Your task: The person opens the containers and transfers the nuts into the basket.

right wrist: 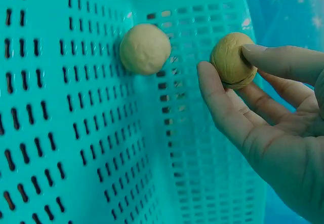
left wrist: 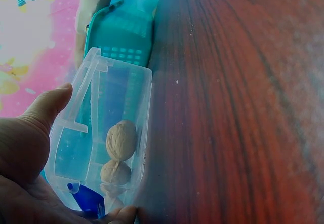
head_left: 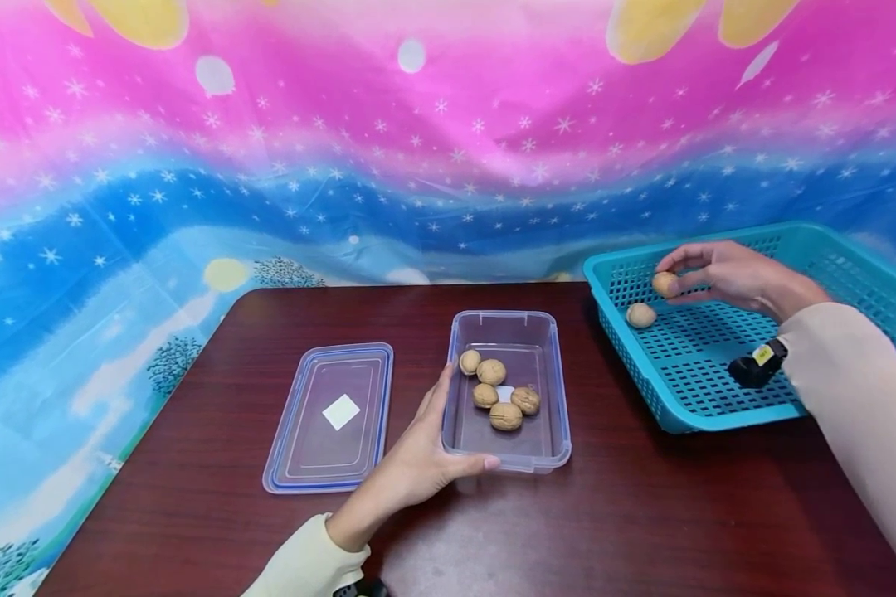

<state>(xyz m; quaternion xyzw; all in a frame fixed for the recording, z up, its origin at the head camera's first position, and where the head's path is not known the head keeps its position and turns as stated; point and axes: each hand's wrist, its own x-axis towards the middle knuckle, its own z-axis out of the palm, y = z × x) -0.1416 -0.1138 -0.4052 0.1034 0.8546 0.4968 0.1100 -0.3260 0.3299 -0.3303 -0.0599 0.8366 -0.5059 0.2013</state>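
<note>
My right hand [head_left: 735, 274] pinches a walnut [head_left: 665, 284] between thumb and fingers, above the floor of a teal plastic basket [head_left: 672, 406]. Another walnut [right wrist: 145, 49] lies on the basket floor beside the wall. With thumb and fingers spread round its near-left corner, my left hand [head_left: 421, 456] holds a clear plastic food container [head_left: 541, 332] on the table. Inside that container several walnuts [head_left: 505, 416] lie loosely together. In the left wrist view the thumb is at the rim, and part of the fingers is hidden at the lower edge.
A clear lid [head_left: 306, 456] with a blue seal and a white label [head_left: 341, 411] lies flat left of the container. Everything stands on a dark red-brown wooden table [head_left: 642, 514]. A colourful printed cloth [head_left: 418, 166] hangs behind it. A black wrist camera [head_left: 754, 369] sits under my right sleeve.
</note>
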